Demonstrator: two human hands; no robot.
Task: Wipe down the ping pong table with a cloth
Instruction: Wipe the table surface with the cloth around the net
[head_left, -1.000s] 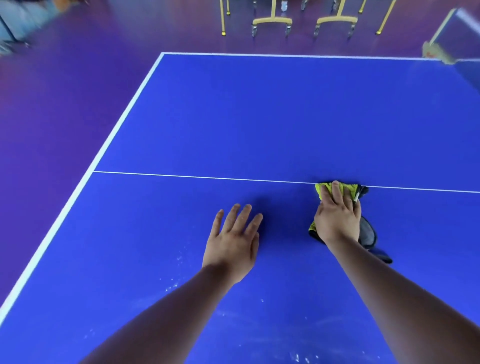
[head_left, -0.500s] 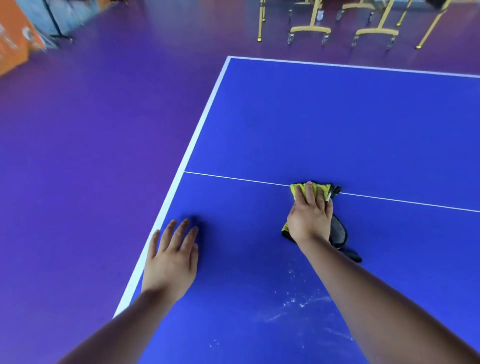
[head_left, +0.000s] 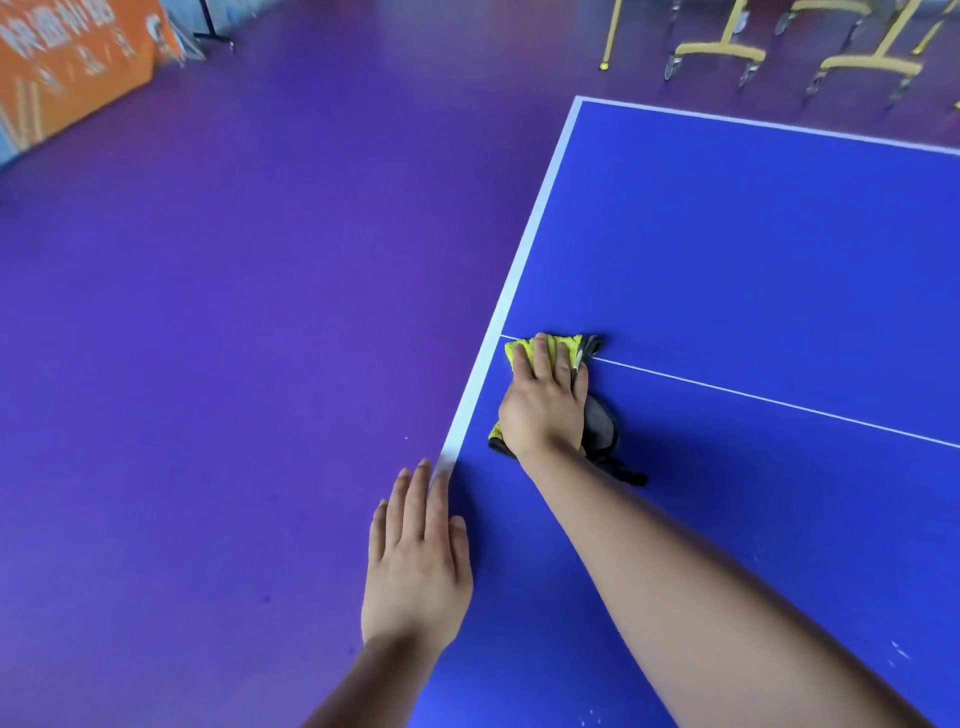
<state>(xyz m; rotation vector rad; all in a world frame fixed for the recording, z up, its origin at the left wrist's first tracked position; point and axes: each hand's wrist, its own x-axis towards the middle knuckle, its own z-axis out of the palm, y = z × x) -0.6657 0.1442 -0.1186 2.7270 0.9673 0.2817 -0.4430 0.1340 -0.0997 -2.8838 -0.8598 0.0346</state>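
Cloth (head_left: 551, 347), yellow on one face and grey on the other, is lying bunched on the blue counter (head_left: 753, 249), right where the thin white centre line meets the white strip along the counter's left edge. The right hand (head_left: 545, 400) is pressing down flat on top of it, its fingers (head_left: 543, 358) stretched forward and close together over the yellow part rather than curled around it; a grey fold is sticking out from under the palm on the right side, and a dark corner is trailing beside the wrist. The left hand (head_left: 415, 561) is resting palm down at the counter's near left edge, fingers straight and together, holding nothing, with the outer fingers hanging over the purple floor (head_left: 234, 338). White specks (head_left: 898, 652) are showing on the blue surface near the right forearm. Yellow wheeled frames (head_left: 722, 52) are standing on the floor beyond the far edge, and an orange banner (head_left: 67, 57) is sitting at the far left.
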